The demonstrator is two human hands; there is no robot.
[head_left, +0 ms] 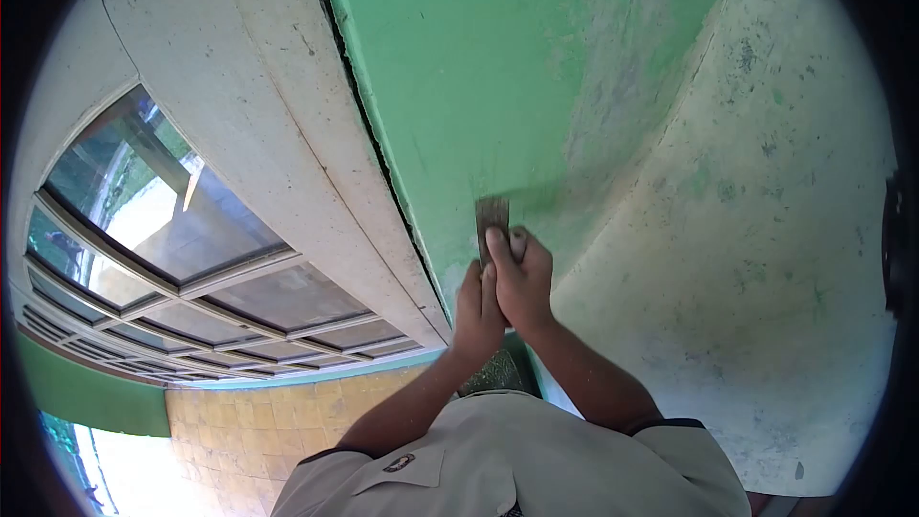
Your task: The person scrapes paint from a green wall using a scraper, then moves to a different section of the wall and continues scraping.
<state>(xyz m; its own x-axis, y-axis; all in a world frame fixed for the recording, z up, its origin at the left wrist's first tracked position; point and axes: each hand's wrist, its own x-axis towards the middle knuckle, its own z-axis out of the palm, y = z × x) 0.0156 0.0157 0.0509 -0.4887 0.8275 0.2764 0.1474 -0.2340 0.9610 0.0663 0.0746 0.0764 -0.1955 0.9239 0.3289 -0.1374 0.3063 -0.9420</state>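
Note:
A flat scraper [492, 210] with a worn, brownish-grey blade points up, its broad end at the green painted wall [469, 67]. My right hand [522, 282] is closed around it, the thumb lying along the blade. Just below and to the left, my left hand [475, 314] is also closed, pressed against the right hand at the scraper's lower end. The handle is hidden by my fingers. Green paint surrounds the blade's edge, and a grey, bare-looking patch [613, 101] runs down the wall to the right of it.
To the left is a white wooden frame [287, 105] with a glass-paned window [172, 191]; a dark gap separates it from the green wall. On the right stretches a pale, stained wall [766, 230] with green flecks. Yellowish floor tiles [258, 421] show at the lower left.

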